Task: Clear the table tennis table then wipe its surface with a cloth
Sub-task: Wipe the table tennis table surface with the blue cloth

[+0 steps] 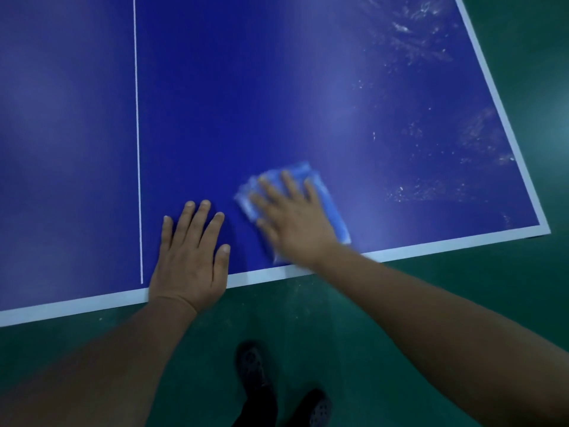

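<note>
The blue table tennis table [246,87] fills the upper view, with a white centre line and white edge bands. A folded blue cloth [332,204] lies flat near the table's front edge, blurred by motion. My right hand [292,217] presses on it with fingers spread and straight. Just left of it, my left hand [191,251] rests flat on the bare surface beside the centre line, its wrist over the white front edge. White dusty smears [431,186] cover the right part of the table.
Green floor [462,288] surrounds the table at the front and right, with small white specks near the edge. My two dark shoes [255,371] stand below the front edge. The table's right front corner [545,229] is close by.
</note>
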The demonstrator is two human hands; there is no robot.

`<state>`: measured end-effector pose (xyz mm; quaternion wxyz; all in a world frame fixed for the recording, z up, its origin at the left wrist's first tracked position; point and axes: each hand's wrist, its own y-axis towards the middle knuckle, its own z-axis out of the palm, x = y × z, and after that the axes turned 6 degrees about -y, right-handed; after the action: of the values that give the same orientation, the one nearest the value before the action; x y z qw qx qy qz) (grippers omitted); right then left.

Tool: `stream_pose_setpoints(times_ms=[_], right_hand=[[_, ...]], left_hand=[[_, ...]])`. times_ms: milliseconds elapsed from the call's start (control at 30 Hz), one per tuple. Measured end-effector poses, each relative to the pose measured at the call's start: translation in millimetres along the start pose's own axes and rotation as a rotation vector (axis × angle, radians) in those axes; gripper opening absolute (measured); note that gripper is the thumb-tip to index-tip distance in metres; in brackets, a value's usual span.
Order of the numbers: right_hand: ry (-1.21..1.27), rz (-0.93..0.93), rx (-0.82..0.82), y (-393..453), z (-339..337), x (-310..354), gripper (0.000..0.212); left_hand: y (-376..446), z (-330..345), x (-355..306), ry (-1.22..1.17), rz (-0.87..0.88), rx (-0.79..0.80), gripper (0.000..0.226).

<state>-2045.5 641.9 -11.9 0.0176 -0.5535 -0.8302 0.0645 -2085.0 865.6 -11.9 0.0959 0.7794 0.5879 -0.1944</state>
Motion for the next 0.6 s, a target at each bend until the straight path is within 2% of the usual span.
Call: stream_pose_setpoints(times_ms=[67,100,167,233,300,433,533,600], right_hand=[[-0.086,0.229,0.075,9,2,-56,0.09],[-0.075,0.373,0.105,5,2,-86,0.087],[0.045,0.635,0.092,-6,1,-131,0.063],[0.11,0.752,0.075,-3,-2,-130,0.057],[0.032,0.672,0.063,12,-4,-88,0.063],[0.05,0.164,0.07,-14,-3,12,0.058],[0.135,-0.001,0.129,-52,-2,-27,0.061],[0.133,0.05,0.167,-64,-1,-83,0.065]], left_hand=[[0,1,1,-0.003,-0.003,0.004,0.064],[0,2,1,-0.004,-0.001,0.003,0.063],[0,2,1,-0.004,-0.002,0.003,0.063],[0,0,1,-0.004,-0.003,0.005,0.063],[0,-1,0,-0.014,-0.005,0.001,0.064],[0,-1,1,-0.041,-0.023,-0.003,0.067],[0,-1,2,-0.019,-0.023,0.007,0.067],[0,-1,3,-0.022,-0.021,0.005,0.067]])
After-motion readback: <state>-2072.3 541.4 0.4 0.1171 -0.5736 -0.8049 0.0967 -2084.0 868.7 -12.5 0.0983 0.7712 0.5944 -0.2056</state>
